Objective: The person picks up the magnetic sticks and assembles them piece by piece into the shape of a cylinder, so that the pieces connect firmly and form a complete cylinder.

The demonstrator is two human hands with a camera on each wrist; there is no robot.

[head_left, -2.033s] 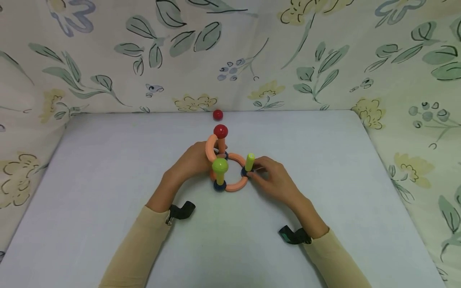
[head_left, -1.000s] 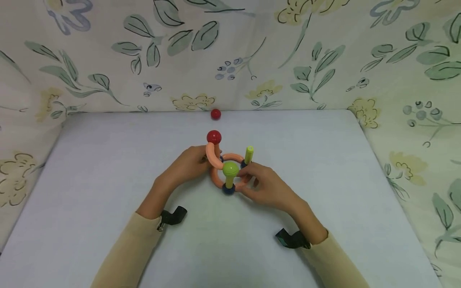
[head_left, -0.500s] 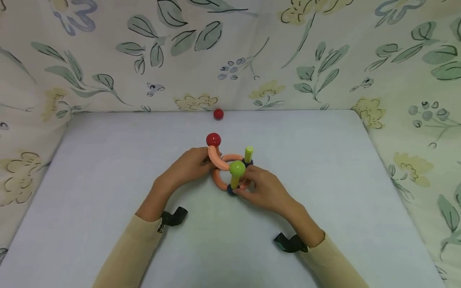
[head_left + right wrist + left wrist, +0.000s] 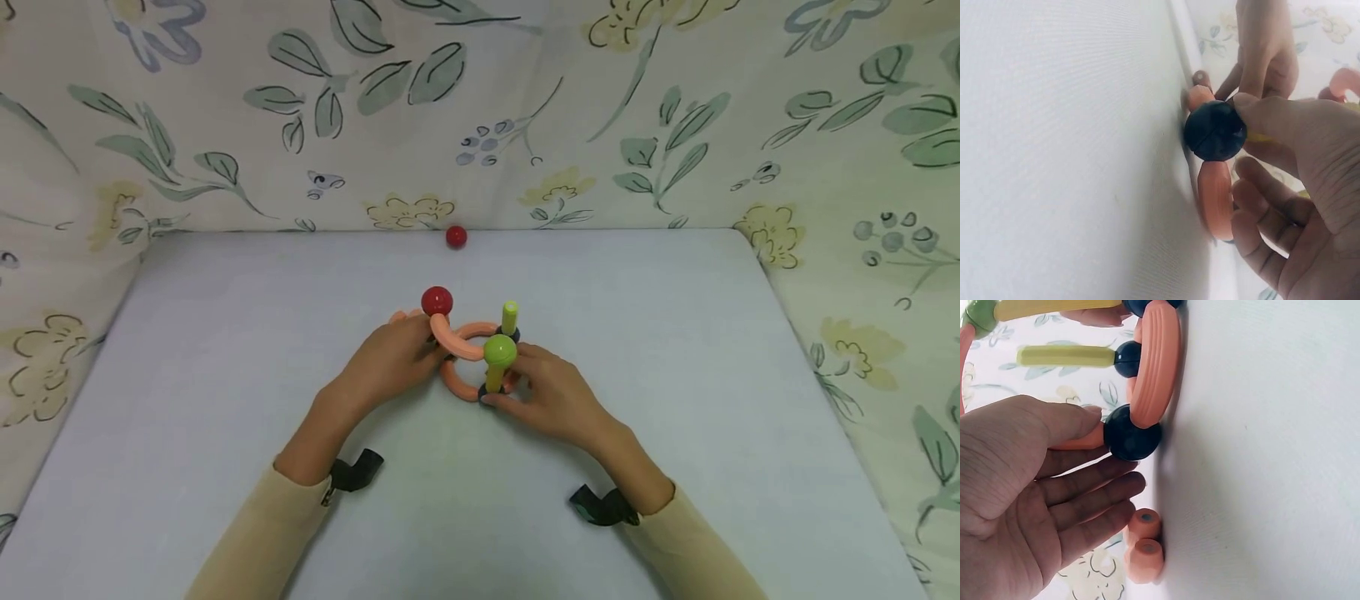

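Note:
A magnetic ball-and-rod model stands on the table, its base a ring of curved orange rods (image 4: 459, 387) and dark blue balls (image 4: 1132, 432). An upper curved orange rod (image 4: 453, 342) spans from the red ball (image 4: 437, 302) to the green ball (image 4: 499, 351), each ball topping a post. My left hand (image 4: 393, 358) pinches the straight orange rod (image 4: 1090, 439) under the red ball, just above its dark ball. My right hand (image 4: 555, 392) grips the dark ball (image 4: 1215, 131) below the green-topped post, thumb on it. A bare yellow-green post (image 4: 510, 317) rises at the ring's far side.
A loose red ball (image 4: 456, 237) lies at the table's back edge. Behind my left hand lie loose orange rods (image 4: 1145, 559), mostly hidden from the head view. A floral cloth (image 4: 525, 108) hangs behind the white table (image 4: 675, 350).
The model has turned counter-clockwise, and the upper curved rod now reaches the green ball. My right hand has shifted from the bare post's base to the green-topped post's base.

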